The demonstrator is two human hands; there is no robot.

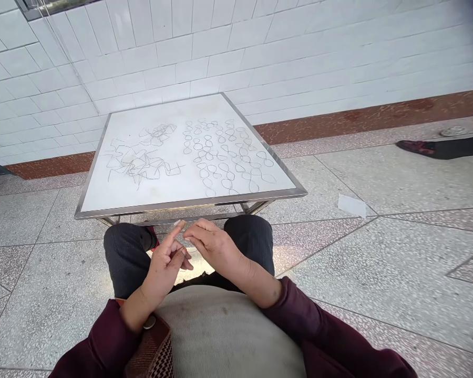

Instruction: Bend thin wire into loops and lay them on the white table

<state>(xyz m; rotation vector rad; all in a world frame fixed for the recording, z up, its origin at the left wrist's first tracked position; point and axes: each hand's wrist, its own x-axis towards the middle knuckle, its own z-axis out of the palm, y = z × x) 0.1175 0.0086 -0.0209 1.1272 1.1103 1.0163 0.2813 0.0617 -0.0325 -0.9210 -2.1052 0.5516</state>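
My left hand (168, 258) is raised over my lap, its index finger stretched out and the others loosely curled. A small white wrapping (178, 223) shows at that index fingertip; its kind is unclear. My right hand (216, 244) is beside it, thumb and fingers bent together close to the left index finger. Anything between the right fingertips is hidden or too thin to see. Beyond my hands, figure-eight wire loops (228, 157) lie in rough rows on the right of a white tabletop (161, 202). Tangled bent wires (137, 160) are heaped on its left.
The low metal-framed table stands by a white tiled wall (213, 50), its near edge just past my knees (252, 236). A white piece of paper (351, 205) lies on the floor to the right. Another person's dark shoe (415, 148) is farther right.
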